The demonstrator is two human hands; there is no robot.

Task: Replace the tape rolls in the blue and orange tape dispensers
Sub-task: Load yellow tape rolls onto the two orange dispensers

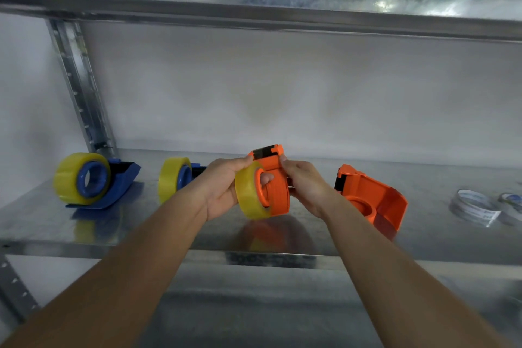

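Orange dispenser (272, 178) held above the metal shelf (310, 246), left hand (223, 186) gripping its yellow tape roll (250, 195), right hand (305, 186) clasping its body, two loaded blue dispensers (118, 178) to its left, empty orange dispenser (372, 195) to its right

Soft, even, rather dim light fills the scene. Bright glare patches sit on the upper shelf (395, 0) at the far right. The lower shelf (169, 223) mirrors colours faintly. The whole picture is slightly blurred, and straight edges bow near the borders.
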